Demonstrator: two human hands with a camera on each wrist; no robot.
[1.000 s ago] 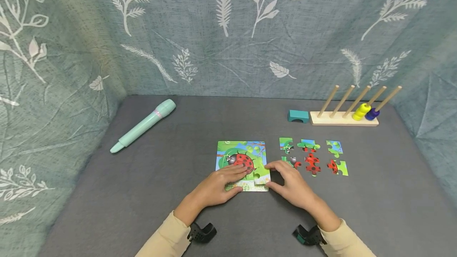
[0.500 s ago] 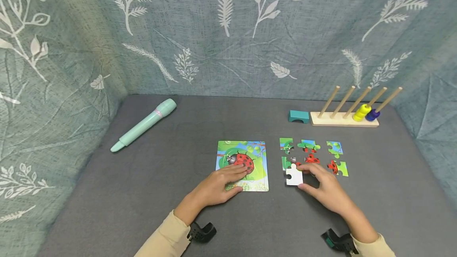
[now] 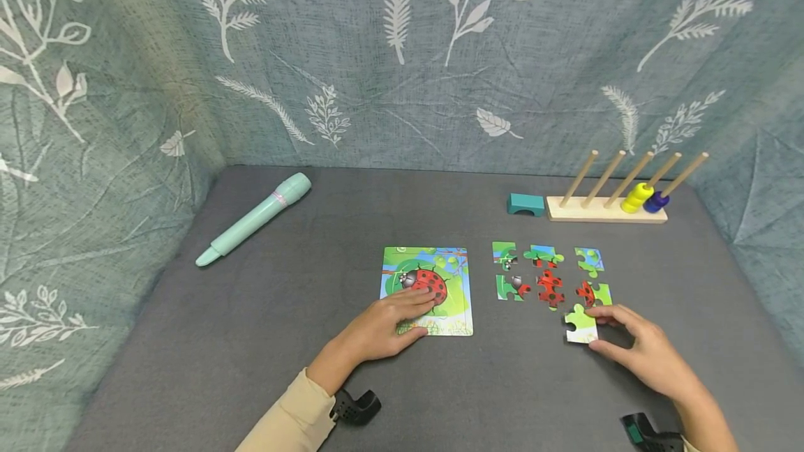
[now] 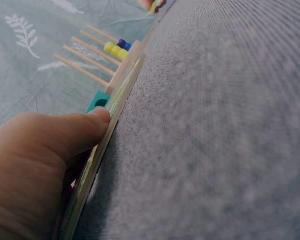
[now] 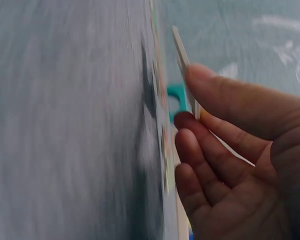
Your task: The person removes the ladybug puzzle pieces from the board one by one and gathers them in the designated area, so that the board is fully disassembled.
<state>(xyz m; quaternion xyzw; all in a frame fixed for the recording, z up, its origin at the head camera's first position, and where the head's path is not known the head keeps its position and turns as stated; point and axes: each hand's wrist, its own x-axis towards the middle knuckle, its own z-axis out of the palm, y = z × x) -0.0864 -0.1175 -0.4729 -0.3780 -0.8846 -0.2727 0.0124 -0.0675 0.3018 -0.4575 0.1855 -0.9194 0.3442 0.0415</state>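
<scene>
My left hand (image 3: 380, 326) rests with extended fingers on a square puzzle board (image 3: 453, 324) printed with a red ladybug on green. In the left wrist view, the thumb (image 4: 85, 127) lies along the edge of that board (image 4: 101, 155). To the right, my right hand (image 3: 650, 354) pinches a light green puzzle piece (image 3: 583, 328) between thumb and fingertips. The right wrist view shows this piece (image 5: 181, 50) edge-on, tilted and raised off the table. Several ladybug puzzle pieces lie in two rows just beyond it, among them a red spotted one (image 3: 550, 289).
A wooden peg rack (image 3: 597, 211) with yellow and dark blue beads stands at the back right, next to a teal arch block (image 3: 525, 204). A mint-green pen-shaped object (image 3: 251, 222) lies at the back left. Patterned curtain cloth (image 3: 402, 110) closes off the table's back and sides.
My right hand has lifted the green piece off the board's lower right and carried it rightward, below the rows. Midway its white back showed; now its printed face does. The left hand has stayed put.
</scene>
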